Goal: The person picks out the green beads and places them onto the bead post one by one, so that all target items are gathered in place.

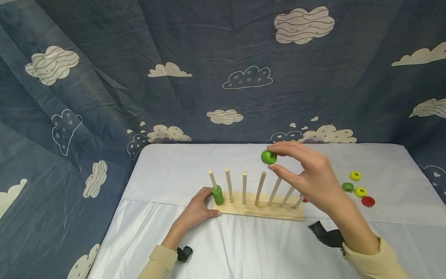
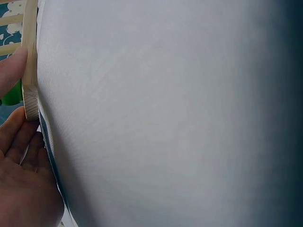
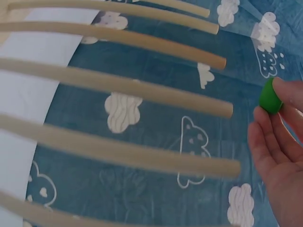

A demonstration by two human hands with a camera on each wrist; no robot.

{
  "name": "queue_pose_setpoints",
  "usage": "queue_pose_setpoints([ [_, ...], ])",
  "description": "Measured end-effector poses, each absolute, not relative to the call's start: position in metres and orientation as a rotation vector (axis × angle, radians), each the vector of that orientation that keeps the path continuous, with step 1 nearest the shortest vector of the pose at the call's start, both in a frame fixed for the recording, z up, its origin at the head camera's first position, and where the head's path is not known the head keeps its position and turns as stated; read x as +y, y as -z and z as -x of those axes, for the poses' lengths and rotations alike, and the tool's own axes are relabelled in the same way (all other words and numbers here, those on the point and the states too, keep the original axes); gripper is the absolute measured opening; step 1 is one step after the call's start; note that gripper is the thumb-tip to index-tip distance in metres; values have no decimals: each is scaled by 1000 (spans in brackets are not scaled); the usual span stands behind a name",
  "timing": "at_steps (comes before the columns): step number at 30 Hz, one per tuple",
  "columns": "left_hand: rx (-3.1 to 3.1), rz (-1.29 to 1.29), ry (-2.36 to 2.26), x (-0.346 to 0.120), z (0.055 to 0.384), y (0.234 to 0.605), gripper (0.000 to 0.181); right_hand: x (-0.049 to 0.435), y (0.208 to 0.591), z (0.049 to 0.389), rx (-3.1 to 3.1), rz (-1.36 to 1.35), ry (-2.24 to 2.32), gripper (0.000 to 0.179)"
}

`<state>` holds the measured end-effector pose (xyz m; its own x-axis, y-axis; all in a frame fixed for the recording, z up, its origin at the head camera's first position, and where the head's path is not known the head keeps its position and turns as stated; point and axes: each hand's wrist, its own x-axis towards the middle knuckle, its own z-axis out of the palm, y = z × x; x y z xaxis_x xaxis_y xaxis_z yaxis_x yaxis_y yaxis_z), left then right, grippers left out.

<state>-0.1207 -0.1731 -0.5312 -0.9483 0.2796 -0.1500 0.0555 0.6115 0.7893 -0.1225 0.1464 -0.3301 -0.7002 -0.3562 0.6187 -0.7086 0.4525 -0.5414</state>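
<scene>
Right hand [image 1: 315,176] pinches a glossy, rounded green bead [image 1: 266,157], dark hole facing me, raised near the peg tips of a pale wooden peg board [image 1: 237,208]. Left hand [image 1: 198,209] grips the board's end, beside stacked green rings [image 1: 218,195] on the end peg [image 1: 213,179].

My bead [image 1: 268,157]: smooth, glossy. Base [image 1: 261,211] — bare wood, grain showing. Pegs [image 1: 244,188]: smooth matt wood. Sheet [image 1: 150,221]: creased cloth. Backdrop [image 1: 209,42] — matt cloth, also creased.

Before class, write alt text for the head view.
A right hand pinches a green bead above a seven-peg wooden rack. The left hand holds its left end, beside green beads on one peg. Loose beads lie at right.
</scene>
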Motion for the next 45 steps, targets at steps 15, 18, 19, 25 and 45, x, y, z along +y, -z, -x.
queue_pose_setpoints([
  [15, 2572, -277, -1255, -173, 120, 531, 70, 117, 336, 127, -2323, -954, -1273, 46],
  [18, 2574, -279, -1250, -173, 120, 531, 70, 112, 338, 128, -2310, -975, -1308, 46],
  [19, 2576, -279, -1245, -173, 120, 531, 70, 110, 339, 129, -2303, -981, -1321, 46],
  [25, 2582, -287, -1245, -173, 120, 529, 69, 98, 339, 131, -2270, -1019, -1362, 44],
  [45, 2571, -300, -1280, -174, 121, 532, 66, 57, 340, 144, -2367, -1107, -1413, 36],
])
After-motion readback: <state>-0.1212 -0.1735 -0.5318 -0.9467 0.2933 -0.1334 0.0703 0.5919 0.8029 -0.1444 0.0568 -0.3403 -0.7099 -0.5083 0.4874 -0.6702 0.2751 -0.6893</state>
